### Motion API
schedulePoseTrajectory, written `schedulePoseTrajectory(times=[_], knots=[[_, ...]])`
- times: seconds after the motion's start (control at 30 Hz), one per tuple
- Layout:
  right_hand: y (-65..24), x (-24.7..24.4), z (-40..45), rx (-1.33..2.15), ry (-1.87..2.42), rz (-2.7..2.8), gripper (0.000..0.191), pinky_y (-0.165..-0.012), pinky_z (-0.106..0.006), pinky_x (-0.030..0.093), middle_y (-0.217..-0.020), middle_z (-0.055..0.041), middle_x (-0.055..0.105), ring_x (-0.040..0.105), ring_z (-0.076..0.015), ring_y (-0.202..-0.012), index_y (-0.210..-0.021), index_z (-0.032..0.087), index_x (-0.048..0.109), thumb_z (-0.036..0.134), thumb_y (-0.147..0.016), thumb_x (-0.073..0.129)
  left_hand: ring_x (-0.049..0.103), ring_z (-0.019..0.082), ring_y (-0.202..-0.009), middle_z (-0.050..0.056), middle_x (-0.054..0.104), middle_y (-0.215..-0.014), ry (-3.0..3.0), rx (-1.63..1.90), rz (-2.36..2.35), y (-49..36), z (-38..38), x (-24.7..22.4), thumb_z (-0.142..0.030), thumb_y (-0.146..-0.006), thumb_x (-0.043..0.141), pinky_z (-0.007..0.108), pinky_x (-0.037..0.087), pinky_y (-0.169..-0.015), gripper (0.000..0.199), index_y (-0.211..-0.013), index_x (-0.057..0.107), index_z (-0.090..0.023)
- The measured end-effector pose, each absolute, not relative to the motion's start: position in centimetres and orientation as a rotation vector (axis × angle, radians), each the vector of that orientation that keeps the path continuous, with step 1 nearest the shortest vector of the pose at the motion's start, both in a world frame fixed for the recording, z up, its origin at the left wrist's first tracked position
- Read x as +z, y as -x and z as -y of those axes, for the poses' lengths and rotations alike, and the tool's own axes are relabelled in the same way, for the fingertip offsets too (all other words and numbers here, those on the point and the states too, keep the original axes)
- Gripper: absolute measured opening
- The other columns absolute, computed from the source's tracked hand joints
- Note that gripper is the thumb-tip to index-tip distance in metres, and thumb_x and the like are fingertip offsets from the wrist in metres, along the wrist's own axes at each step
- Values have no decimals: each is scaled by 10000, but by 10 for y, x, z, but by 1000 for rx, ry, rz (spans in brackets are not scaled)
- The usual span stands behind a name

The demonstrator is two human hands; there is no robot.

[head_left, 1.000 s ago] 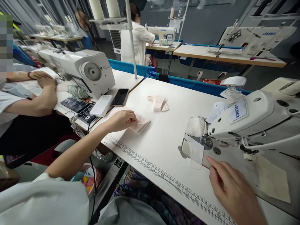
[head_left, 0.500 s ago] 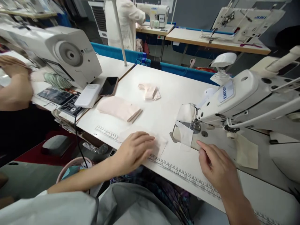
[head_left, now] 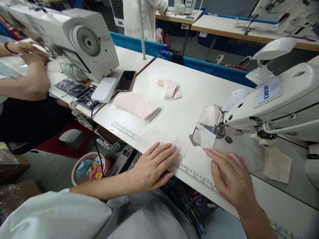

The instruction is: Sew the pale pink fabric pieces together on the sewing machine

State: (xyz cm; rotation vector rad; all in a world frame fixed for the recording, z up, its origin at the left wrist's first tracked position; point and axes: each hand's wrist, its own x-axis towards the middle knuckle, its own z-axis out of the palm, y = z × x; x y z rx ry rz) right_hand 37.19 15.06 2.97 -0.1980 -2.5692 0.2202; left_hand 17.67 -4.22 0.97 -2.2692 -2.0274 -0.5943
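Note:
My left hand (head_left: 154, 167) lies flat, fingers stretched out, on a thin white cloth piece (head_left: 156, 136) at the table's front edge. My right hand (head_left: 231, 176) has its fingers extended and its thumb apart. Its fingertips are at the lower edge of a small white fabric piece (head_left: 207, 136), which lies by the needle area of a white sewing machine (head_left: 276, 93); whether they touch it I cannot tell. Behind that piece, a pale cloth (head_left: 210, 115) sits beside the presser foot. A folded stack of pale pink fabric (head_left: 136, 105) and a smaller pink bundle (head_left: 169, 89) rest farther back.
A ruler strip (head_left: 194, 176) runs along the front edge. At left are a phone (head_left: 126, 80), a white power bank (head_left: 104, 90) with a cable, and another sewing machine (head_left: 87, 43) beside a co-worker's arm (head_left: 37, 76). Below stands a pink basket (head_left: 74, 174).
The view has shifted, so the table appears farther right. My left hand has flattened onto the thin cloth. My right fingers have straightened near the small white piece.

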Motion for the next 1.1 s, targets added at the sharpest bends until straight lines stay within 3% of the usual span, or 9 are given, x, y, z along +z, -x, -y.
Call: schedulePoseTrajectory(times=[0.1,0.2,0.5,0.73,0.93,1.1], knots=[[-362,35,-143,281,146,2674,383,-921,-417,412,-1267,-99,623,548,-263,-1119,-1354,168,482,117,-980,418,324,282,-1438,137,421,-1512,2324,-587,2009,-174,42,9,-378,-974,448,476,258,-1195,558,-1442,379,-81],[-350,41,-139,289,120,2754,418,-964,-428,389,-1265,-100,623,502,-266,-1201,-1398,165,440,116,-988,376,351,267,-1426,113,433,-1509,2404,-568,1982,-164,41,10,-382,-988,429,474,278,-1190,527,-1439,401,-111],[-330,42,-134,322,136,2721,410,-990,-442,396,-1221,-131,629,494,-270,-1218,-1367,134,466,79,-968,386,356,254,-1426,128,467,-1481,2413,-658,1969,-155,42,13,-352,-992,420,492,266,-1195,507,-1451,385,-139],[-291,48,-120,454,21,2762,444,-1037,-450,380,-1265,-124,605,433,-266,-1283,-1389,116,432,62,-953,364,487,257,-1324,142,564,-1381,2027,-821,2115,-153,70,15,-241,-948,500,467,389,-1118,522,-1448,365,-170],[-243,42,-107,404,-67,2907,523,-1146,-540,268,-1468,-106,458,309,-286,-1394,-1436,107,402,55,-917,361,423,275,-1380,130,513,-1438,1837,-668,2245,-133,94,8,-216,-940,502,526,272,-1168,587,-1492,303,-203],[-232,35,-108,388,-45,2985,535,-1165,-558,205,-1469,-99,460,290,-289,-1409,-1452,82,386,49,-920,344,440,274,-1370,112,502,-1455,1832,-627,2256,-129,96,2,-235,-939,504,513,219,-1190,619,-1517,281,-218]])
